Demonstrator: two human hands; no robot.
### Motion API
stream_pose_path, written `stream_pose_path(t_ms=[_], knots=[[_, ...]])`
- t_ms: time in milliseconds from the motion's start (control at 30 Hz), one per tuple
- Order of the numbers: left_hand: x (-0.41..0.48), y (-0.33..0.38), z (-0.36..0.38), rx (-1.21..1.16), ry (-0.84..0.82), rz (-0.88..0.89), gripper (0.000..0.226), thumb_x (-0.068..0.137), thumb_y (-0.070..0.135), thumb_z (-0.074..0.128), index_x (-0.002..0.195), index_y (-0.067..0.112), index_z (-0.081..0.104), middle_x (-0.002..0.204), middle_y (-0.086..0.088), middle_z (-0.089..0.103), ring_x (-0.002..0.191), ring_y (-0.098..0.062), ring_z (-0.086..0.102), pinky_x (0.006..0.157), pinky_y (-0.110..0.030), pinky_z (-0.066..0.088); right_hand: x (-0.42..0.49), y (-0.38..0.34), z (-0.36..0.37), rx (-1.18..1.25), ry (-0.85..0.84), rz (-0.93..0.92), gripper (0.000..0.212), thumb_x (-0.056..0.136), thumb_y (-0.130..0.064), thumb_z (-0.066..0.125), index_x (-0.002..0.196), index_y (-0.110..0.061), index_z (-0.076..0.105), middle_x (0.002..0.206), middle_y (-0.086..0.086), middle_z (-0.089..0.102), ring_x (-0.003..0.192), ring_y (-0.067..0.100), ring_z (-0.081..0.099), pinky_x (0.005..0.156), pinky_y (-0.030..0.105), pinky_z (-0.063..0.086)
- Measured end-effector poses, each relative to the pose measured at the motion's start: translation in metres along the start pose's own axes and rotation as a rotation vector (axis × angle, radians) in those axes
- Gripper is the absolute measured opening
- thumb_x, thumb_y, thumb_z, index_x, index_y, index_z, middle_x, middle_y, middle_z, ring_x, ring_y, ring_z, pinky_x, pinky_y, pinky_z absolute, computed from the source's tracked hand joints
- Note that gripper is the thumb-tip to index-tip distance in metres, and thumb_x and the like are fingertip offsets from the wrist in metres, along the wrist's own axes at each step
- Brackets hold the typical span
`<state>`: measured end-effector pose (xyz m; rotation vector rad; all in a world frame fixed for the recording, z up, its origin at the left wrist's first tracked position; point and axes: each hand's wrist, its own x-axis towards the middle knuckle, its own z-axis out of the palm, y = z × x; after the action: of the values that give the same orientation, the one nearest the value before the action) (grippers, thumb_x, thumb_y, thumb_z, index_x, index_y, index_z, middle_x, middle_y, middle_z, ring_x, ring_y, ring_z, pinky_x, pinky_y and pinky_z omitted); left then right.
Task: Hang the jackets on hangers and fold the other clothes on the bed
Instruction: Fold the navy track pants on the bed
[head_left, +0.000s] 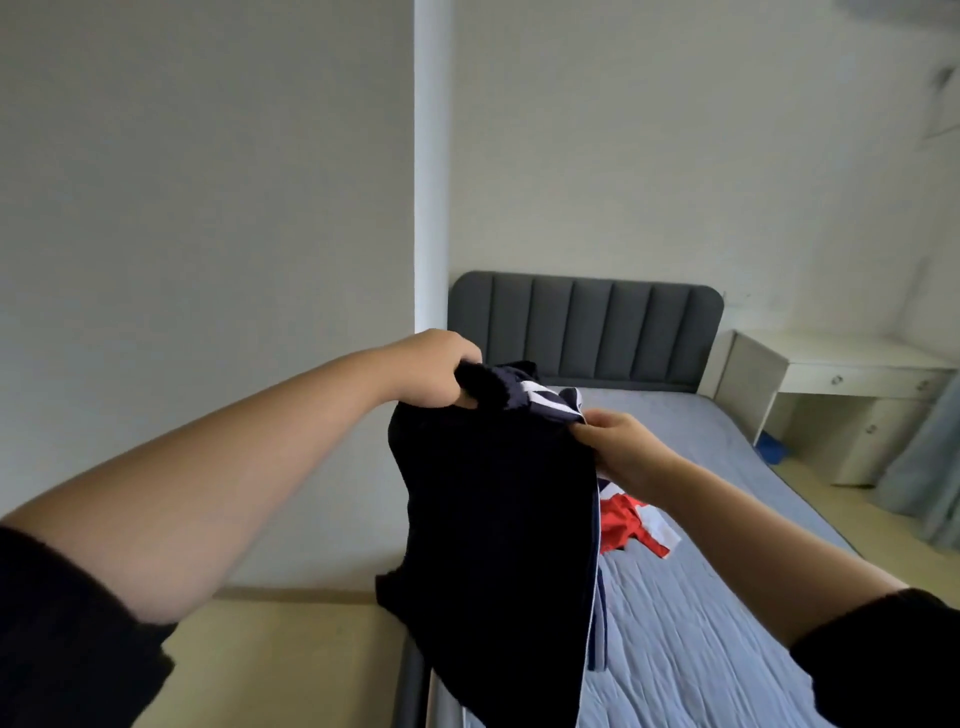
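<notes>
A dark navy garment (493, 545) with white stripes near its top hangs in the air over the left edge of the bed (701, 649). My left hand (436, 371) grips its top left corner. At the top right edge of the cloth, my right hand (618, 441) pinches it. The lower end of the garment runs out of view at the bottom. A red, white and navy piece of clothing (631, 525) lies crumpled on the blue-grey sheet, partly hidden behind the hanging garment and my right wrist.
A grey padded headboard (587, 332) stands at the far end of the bed. A white desk with drawers (841, 374) sits to the right, with a blue object (774, 449) under it and a curtain (924, 467) at the right edge. Yellowish floor lies left of the bed.
</notes>
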<state>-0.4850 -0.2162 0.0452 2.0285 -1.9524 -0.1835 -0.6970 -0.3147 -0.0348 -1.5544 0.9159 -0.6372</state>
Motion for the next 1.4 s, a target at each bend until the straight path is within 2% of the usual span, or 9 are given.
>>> stream_pose_path(t_ms=[100, 233, 367, 533, 700, 800, 933, 1267, 1400], knots=[[0.0, 0.011, -0.009, 0.084, 0.175, 0.084, 0.016, 0.08, 0.01, 0.061, 0.078, 0.025, 0.055, 0.069, 0.012, 0.052, 0.071, -0.017, 0.05, 0.056, -0.024, 0.034, -0.006, -0.006, -0.01, -0.075, 0.048, -0.034, 0.036, 0.094, -0.004, 0.053, 0.13, -0.003, 0.048, 0.118, 0.018, 0.056, 0.1, 0.023, 0.056, 0.088, 0.036, 0.047], [0.004, 0.028, -0.019, 0.136, 0.362, 0.232, 0.023, 0.079, 0.007, 0.054, 0.079, 0.029, 0.056, 0.068, 0.014, 0.052, 0.068, -0.016, 0.047, 0.056, -0.023, 0.03, -0.019, -0.028, -0.022, -0.068, 0.025, -0.263, 0.068, 0.09, 0.004, 0.053, 0.148, -0.018, 0.026, 0.154, 0.006, 0.028, 0.142, 0.021, 0.026, 0.113, 0.036, 0.027], [0.012, 0.041, -0.023, 0.141, 0.401, 0.346, 0.025, 0.08, 0.005, 0.053, 0.095, 0.019, 0.068, 0.091, 0.005, 0.067, 0.082, -0.018, 0.056, 0.068, -0.025, 0.035, -0.03, -0.042, -0.016, 0.03, -0.19, -0.323, 0.066, 0.076, -0.013, 0.073, 0.135, -0.021, 0.043, 0.126, 0.004, 0.06, 0.114, 0.02, 0.061, 0.097, 0.037, 0.05], [0.014, 0.047, -0.01, 0.047, 0.458, 0.334, 0.027, 0.083, 0.005, 0.055, 0.101, 0.018, 0.07, 0.091, 0.008, 0.063, 0.098, -0.017, 0.049, 0.08, -0.031, 0.042, -0.023, -0.042, -0.006, -0.016, 0.121, -0.396, 0.026, 0.077, -0.009, 0.075, 0.099, -0.019, 0.067, 0.094, 0.005, 0.073, 0.088, 0.021, 0.071, 0.083, 0.038, 0.057], [0.012, 0.033, 0.001, 0.086, 0.551, 0.002, 0.027, 0.088, 0.033, 0.063, 0.108, 0.016, 0.056, 0.107, 0.002, 0.057, 0.098, -0.018, 0.054, 0.075, -0.029, 0.042, -0.013, -0.023, 0.002, 0.118, 0.24, -0.233, 0.012, 0.079, -0.02, 0.074, 0.088, -0.022, 0.066, 0.083, 0.004, 0.073, 0.077, 0.021, 0.072, 0.068, 0.036, 0.06], [0.006, 0.039, 0.0, -0.434, 0.259, -0.243, 0.038, 0.094, 0.051, 0.047, 0.101, 0.014, 0.056, 0.098, -0.003, 0.065, 0.082, -0.019, 0.066, 0.062, -0.027, 0.05, -0.011, -0.02, 0.003, 0.194, 0.27, -0.174, 0.013, 0.08, -0.023, 0.073, 0.09, -0.018, 0.066, 0.089, 0.011, 0.073, 0.085, 0.028, 0.07, 0.082, 0.046, 0.058], [0.005, 0.054, 0.016, -0.881, -0.128, -0.277, 0.051, 0.091, 0.064, 0.04, 0.108, 0.021, 0.062, 0.105, 0.002, 0.068, 0.093, -0.017, 0.068, 0.073, -0.031, 0.057, -0.013, -0.03, 0.012, 0.211, 0.235, -0.207, 0.018, 0.081, -0.021, 0.073, 0.098, -0.015, 0.067, 0.089, 0.007, 0.073, 0.083, 0.024, 0.071, 0.081, 0.042, 0.058], [0.022, 0.066, 0.026, -1.252, 0.14, -0.271, 0.021, 0.089, 0.037, 0.062, 0.087, 0.016, 0.066, 0.07, 0.002, 0.07, 0.066, -0.013, 0.07, 0.059, -0.026, 0.056, -0.018, -0.049, 0.003, 0.196, 0.079, -0.242, 0.044, 0.088, -0.047, 0.062, 0.104, -0.006, 0.065, 0.105, 0.019, 0.069, 0.09, 0.025, 0.067, 0.087, 0.043, 0.054], [0.034, 0.077, 0.03, -1.24, 0.233, -0.317, 0.021, 0.088, 0.039, 0.063, 0.092, 0.019, 0.064, 0.08, 0.001, 0.069, 0.075, -0.015, 0.068, 0.063, -0.028, 0.054, -0.017, -0.053, 0.0, 0.199, 0.122, -0.285, 0.018, 0.093, -0.034, 0.059, 0.095, -0.017, 0.067, 0.095, 0.01, 0.073, 0.09, 0.024, 0.069, 0.081, 0.036, 0.056]])
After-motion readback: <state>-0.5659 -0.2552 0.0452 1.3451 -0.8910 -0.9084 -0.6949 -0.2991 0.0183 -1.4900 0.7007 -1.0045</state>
